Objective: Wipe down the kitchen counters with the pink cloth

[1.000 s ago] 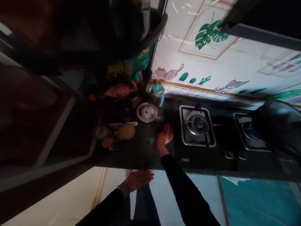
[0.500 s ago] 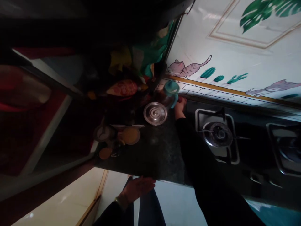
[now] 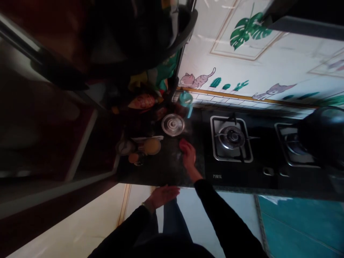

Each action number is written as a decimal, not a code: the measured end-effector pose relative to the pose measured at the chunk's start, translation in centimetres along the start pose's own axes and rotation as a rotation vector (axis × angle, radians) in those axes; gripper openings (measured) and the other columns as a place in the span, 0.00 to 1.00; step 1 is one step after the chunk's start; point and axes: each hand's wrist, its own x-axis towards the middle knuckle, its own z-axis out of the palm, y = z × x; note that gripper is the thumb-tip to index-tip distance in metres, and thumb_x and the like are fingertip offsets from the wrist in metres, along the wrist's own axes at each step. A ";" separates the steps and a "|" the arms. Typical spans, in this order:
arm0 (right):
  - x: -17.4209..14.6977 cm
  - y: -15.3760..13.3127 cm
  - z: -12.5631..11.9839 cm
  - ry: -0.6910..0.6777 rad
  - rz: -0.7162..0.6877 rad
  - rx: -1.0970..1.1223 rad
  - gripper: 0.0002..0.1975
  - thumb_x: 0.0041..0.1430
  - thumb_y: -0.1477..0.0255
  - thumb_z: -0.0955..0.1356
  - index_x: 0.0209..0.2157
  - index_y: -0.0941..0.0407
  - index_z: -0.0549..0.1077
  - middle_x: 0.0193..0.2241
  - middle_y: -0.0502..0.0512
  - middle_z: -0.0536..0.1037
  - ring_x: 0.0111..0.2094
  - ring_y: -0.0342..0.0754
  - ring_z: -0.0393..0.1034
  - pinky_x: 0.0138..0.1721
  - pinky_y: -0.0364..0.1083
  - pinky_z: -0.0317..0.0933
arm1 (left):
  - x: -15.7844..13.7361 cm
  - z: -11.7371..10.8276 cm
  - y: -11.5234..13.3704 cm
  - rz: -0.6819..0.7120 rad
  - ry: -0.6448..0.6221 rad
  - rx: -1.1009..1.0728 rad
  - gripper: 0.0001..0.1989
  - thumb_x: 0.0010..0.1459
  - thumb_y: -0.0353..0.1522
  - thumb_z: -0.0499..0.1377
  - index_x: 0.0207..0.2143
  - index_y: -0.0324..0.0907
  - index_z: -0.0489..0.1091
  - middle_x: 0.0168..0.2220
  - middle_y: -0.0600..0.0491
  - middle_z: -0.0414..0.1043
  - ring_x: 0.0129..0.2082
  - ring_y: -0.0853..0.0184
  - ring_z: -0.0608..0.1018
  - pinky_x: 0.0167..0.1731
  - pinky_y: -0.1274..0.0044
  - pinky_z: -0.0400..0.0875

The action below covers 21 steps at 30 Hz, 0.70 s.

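My right hand (image 3: 189,156) is on the dark countertop (image 3: 163,168), its fingers closed around a small red cloth (image 3: 183,144), mostly hidden under them; it could also be a sponge. A round metal lid (image 3: 173,125) with a knob lies just beyond that hand. Behind it stands a container with a teal top and handle (image 3: 186,99). My left hand (image 3: 164,195) is held at the counter's front edge, fingers stretched out and nothing in it.
To the left are a jar with a yellowish lid (image 3: 152,146) and a smaller jar with an orange-brown lid (image 3: 133,158). A gas burner (image 3: 232,137) is on the right, with a dark pan (image 3: 326,138) over the farther burner. Dark shelving hangs at upper left.
My right hand has come from the wall beside the teal-topped container toward the counter's front, bringing the red cloth. My left hand stays near the edge. The view has shifted.
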 end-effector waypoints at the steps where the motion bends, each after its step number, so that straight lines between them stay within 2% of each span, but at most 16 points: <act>1: -1.9 -0.2 -0.3 -0.009 -0.015 -0.002 0.32 0.44 0.84 0.62 0.49 0.52 0.80 0.57 0.57 0.76 0.59 0.53 0.67 0.65 0.58 0.61 | 0.1 0.2 0.3 -0.002 -0.012 -0.002 0.24 0.73 0.37 0.52 0.56 0.27 0.76 0.59 0.36 0.76 0.63 0.53 0.76 0.72 0.65 0.51; 3: -3.8 -0.3 -0.5 -0.011 -0.036 0.009 0.33 0.45 0.84 0.62 0.52 0.52 0.80 0.58 0.57 0.75 0.60 0.55 0.67 0.64 0.60 0.61 | 0.2 0.7 1.2 0.002 -0.040 -0.012 0.24 0.73 0.37 0.51 0.58 0.28 0.74 0.60 0.35 0.75 0.64 0.54 0.75 0.72 0.66 0.51; 5: -2.7 -0.3 -0.2 0.012 -0.033 0.021 0.32 0.46 0.83 0.62 0.53 0.54 0.79 0.58 0.59 0.75 0.60 0.57 0.67 0.64 0.61 0.61 | 0.3 1.6 2.5 0.022 -0.057 -0.023 0.26 0.73 0.37 0.50 0.63 0.27 0.70 0.61 0.34 0.74 0.65 0.54 0.74 0.72 0.66 0.51; 7: 0.7 -0.4 0.4 0.043 0.001 0.022 0.31 0.47 0.82 0.62 0.53 0.57 0.79 0.57 0.61 0.75 0.59 0.56 0.67 0.64 0.60 0.60 | 0.4 2.7 3.8 0.059 -0.053 -0.032 0.27 0.73 0.36 0.50 0.66 0.26 0.65 0.62 0.33 0.73 0.65 0.53 0.74 0.71 0.66 0.52; 13: 14.3 -0.1 2.9 0.113 0.144 -0.051 0.25 0.51 0.80 0.62 0.51 0.58 0.77 0.57 0.62 0.73 0.59 0.54 0.62 0.66 0.56 0.54 | 1.3 6.1 7.0 0.150 0.011 -0.067 0.30 0.74 0.36 0.47 0.69 0.22 0.57 0.62 0.31 0.72 0.66 0.51 0.73 0.71 0.64 0.54; 16: 18.3 0.6 3.5 0.117 0.173 -0.002 0.20 0.53 0.78 0.63 0.47 0.58 0.77 0.53 0.60 0.73 0.57 0.54 0.61 0.65 0.57 0.54 | 1.8 7.3 8.0 0.161 0.009 -0.090 0.31 0.74 0.36 0.45 0.72 0.24 0.51 0.65 0.30 0.68 0.69 0.51 0.68 0.72 0.62 0.53; 18: 18.7 0.8 3.3 0.100 0.186 0.023 0.20 0.52 0.79 0.63 0.46 0.57 0.77 0.52 0.59 0.73 0.57 0.53 0.61 0.65 0.57 0.54 | 1.8 7.8 8.4 0.164 0.006 -0.111 0.32 0.74 0.36 0.45 0.74 0.25 0.46 0.66 0.29 0.66 0.70 0.51 0.67 0.71 0.61 0.55; 21: 15.5 -0.1 2.2 0.030 0.181 0.036 0.27 0.50 0.84 0.61 0.50 0.58 0.77 0.57 0.60 0.72 0.58 0.51 0.59 0.66 0.54 0.51 | 1.5 8.3 8.6 0.188 -0.002 -0.148 0.34 0.74 0.35 0.45 0.75 0.26 0.42 0.68 0.30 0.64 0.71 0.52 0.65 0.70 0.61 0.58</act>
